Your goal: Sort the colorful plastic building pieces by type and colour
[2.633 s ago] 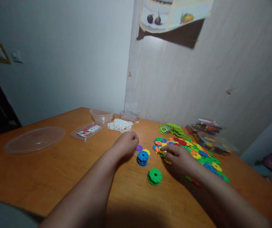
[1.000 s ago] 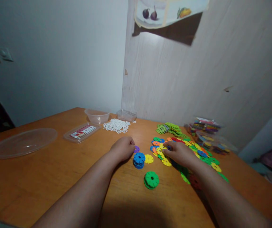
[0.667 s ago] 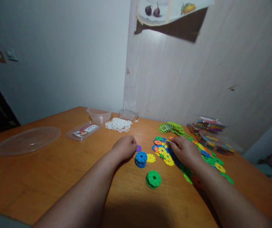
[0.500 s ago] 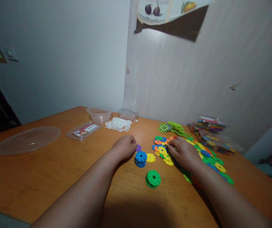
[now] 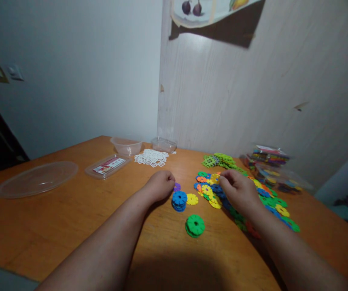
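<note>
My left hand (image 5: 161,185) rests on the table with its fingers curled closed, and what they hold, if anything, is hidden. Against its fingertips is a purple notched plastic disc (image 5: 177,186), partly covered. Just nearer stand a small stack of blue discs (image 5: 179,201), a single yellow disc (image 5: 192,199) and a stack of green discs (image 5: 195,225). My right hand (image 5: 240,189) is over the left part of a spread pile of mixed-colour discs (image 5: 213,200). Its thumb and finger pinch the edge of a yellow disc (image 5: 215,178).
White lattice pieces (image 5: 151,157) lie mid-table behind my left hand, green ones (image 5: 221,160) behind the pile. Clear containers (image 5: 126,146), a labelled lid (image 5: 107,166) and an oval lid (image 5: 37,180) are to the left. Filled boxes (image 5: 268,155) stand at the back right.
My right hand has shifted slightly right and up from the pile, and a yellow disc now shows at its fingertips. My left hand stays by the purple disc.
</note>
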The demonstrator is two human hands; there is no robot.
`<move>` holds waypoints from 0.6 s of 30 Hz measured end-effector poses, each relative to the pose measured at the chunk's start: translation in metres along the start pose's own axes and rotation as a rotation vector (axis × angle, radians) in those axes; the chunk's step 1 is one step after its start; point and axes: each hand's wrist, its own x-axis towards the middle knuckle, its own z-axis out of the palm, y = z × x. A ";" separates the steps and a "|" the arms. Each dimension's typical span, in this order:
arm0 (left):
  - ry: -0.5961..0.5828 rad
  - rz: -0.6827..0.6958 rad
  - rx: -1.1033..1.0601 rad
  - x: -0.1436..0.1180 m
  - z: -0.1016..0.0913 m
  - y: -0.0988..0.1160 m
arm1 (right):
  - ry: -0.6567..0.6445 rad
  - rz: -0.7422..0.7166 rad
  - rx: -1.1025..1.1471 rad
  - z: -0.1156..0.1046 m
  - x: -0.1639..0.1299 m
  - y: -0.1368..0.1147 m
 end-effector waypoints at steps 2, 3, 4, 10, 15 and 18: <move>0.000 -0.007 -0.122 0.000 0.002 0.001 | -0.119 0.177 0.279 0.009 -0.005 -0.009; -0.002 -0.019 -0.199 0.000 0.003 0.001 | -0.198 0.256 0.397 0.015 -0.008 -0.013; -0.004 -0.036 -0.290 0.000 0.004 0.002 | -0.267 0.312 0.479 0.021 -0.011 -0.016; -0.144 -0.185 -0.766 -0.006 0.008 0.010 | -0.426 0.440 0.603 0.046 -0.023 -0.024; -0.209 -0.259 -0.852 -0.012 0.004 0.019 | -0.465 0.459 0.586 0.045 -0.022 -0.023; -0.213 -0.294 -0.876 -0.014 0.001 0.022 | -0.472 0.444 0.575 0.046 -0.022 -0.020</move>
